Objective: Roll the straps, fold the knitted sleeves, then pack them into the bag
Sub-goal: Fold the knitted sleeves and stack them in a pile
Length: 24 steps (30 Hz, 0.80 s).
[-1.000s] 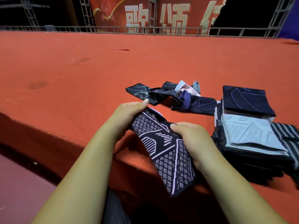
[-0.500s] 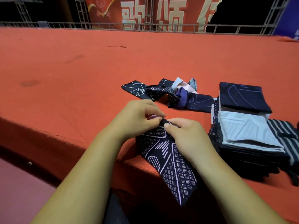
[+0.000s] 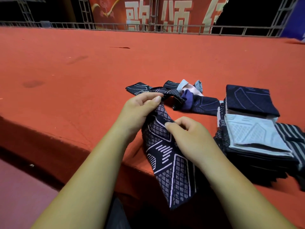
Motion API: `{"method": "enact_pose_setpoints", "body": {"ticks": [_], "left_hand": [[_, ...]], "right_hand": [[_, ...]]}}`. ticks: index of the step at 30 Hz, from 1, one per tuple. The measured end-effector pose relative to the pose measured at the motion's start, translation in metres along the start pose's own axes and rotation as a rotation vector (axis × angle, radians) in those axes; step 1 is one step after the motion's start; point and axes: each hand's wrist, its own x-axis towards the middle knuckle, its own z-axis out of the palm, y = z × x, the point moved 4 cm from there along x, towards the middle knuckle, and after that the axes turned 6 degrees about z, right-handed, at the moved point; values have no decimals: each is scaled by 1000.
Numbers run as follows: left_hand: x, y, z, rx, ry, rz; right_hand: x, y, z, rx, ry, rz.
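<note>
A dark navy knitted sleeve (image 3: 170,169) with a white geometric pattern hangs over the front edge of the red stage. My left hand (image 3: 140,111) pinches its upper end between thumb and fingers. My right hand (image 3: 189,138) grips the sleeve's right edge a little lower, fingers curled. Behind my hands lies a loose heap of unfolded sleeves (image 3: 183,96), dark navy, purple and pale. To the right stands a stack of folded sleeves (image 3: 252,134), with a light grey one and a navy one on top.
The red carpeted stage (image 3: 82,71) stretches far back to a metal railing (image 3: 165,28) and a red banner with white characters. The stage's front edge drops to a darker floor (image 3: 19,192) at lower left. No bag is in view.
My hands had met at the sleeve's top end half a second ago; now they have drawn apart, the left holding the end higher, the right lower on the edge.
</note>
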Motion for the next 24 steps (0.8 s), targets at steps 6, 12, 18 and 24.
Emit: {"method": "enact_pose_setpoints", "body": {"ticks": [6, 12, 18, 24], "left_hand": [[-4, 4, 1, 198, -76, 48], [-9, -13, -3, 260, -229, -235], [1, -22, -11, -190, -22, -344], [0, -35, -9, -470, 160, -603]], "right_hand": [[-1, -5, -2, 52, -23, -100], [-1, -6, -6, 192, 57, -120], [3, 0, -11, 267, 119, -37], [6, 15, 8, 130, -65, 104]]}}
